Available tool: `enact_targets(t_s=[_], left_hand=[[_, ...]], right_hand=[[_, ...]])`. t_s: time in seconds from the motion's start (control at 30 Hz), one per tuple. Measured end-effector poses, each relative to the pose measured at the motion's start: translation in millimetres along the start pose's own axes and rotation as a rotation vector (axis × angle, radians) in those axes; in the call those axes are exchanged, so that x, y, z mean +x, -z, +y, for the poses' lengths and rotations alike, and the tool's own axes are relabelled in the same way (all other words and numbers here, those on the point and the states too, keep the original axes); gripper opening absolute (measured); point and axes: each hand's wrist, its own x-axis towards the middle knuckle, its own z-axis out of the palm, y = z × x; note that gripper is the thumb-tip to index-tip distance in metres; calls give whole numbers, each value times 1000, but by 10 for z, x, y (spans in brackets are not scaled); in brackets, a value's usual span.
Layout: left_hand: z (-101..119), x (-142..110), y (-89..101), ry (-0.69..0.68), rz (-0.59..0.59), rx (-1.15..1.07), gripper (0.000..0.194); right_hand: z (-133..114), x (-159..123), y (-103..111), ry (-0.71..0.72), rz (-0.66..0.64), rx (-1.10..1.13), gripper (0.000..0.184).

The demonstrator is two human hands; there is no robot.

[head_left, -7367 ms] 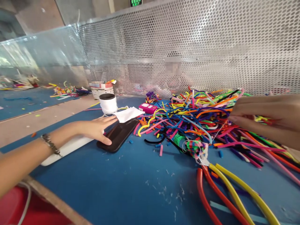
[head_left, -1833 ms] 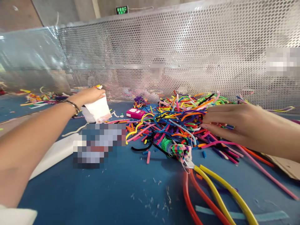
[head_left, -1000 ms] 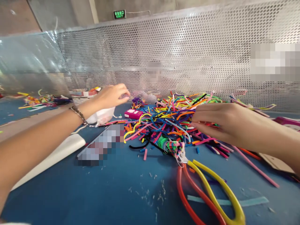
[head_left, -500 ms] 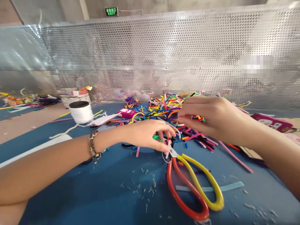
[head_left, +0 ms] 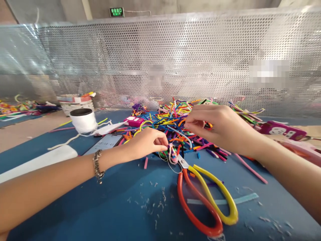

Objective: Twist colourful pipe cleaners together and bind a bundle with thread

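Observation:
My left hand pinches a small looped piece of pink, white and dark fuzzy cord between thumb and forefinger. A fine pale thread curves in a loop below this piece. Up and to the right, my right hand has thumb and forefinger pressed together over the pile; whatever is between them is too small to make out. Big scissors with one red and one yellow handle lie under and in front of the hands, their blade tips hidden near the cord piece.
A heap of colourful pipe cleaners spreads behind the hands. At left are a white thread spool, a phone and a woven basket. A magenta box sits at right. A perforated metal screen stands behind.
My left hand has drawn back slightly to the left, and the looped cord piece now shows more fully. My right hand stays pinched, shifted slightly left in view. The phone screen is now uncovered.

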Motion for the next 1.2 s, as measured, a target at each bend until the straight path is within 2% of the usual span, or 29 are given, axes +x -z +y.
enact_targets(t_s=[0.17, 0.23, 0.3, 0.37, 0.53, 0.63, 0.8, 0.97, 1.1, 1.2], left_hand=[[-13, 48, 130, -17, -40, 25, 12], [39, 65, 205, 7, -47, -10, 13], [110, 77, 270, 57, -107, -85, 13], [169, 88, 310, 97, -184, -181, 13], [154, 132, 303, 128, -284, -475, 14], [82, 158, 283, 147, -287, -639, 10], [7, 173, 296, 175, -252, -695, 19], [14, 172, 263, 99, -221, -492, 22], [132, 145, 75, -9, -257, -322, 39], [260, 125, -98, -92, -192, -196, 53]], right_hand=[[13, 3, -16, -37, -31, -15, 20], [16, 4, -18, -98, -14, -8, 19], [21, 3, -35, -201, 32, 69, 17], [24, 0, -72, -336, 89, 290, 15], [-10, -2, -199, -586, 205, 1106, 16], [-40, 1, -254, -646, 280, 1318, 15], [-37, -4, -322, -598, 301, 1378, 17], [-55, -1, -376, -656, 316, 1341, 20], [-113, 9, -366, -704, 336, 1319, 16], [-151, 5, -341, -691, 322, 1292, 15]])
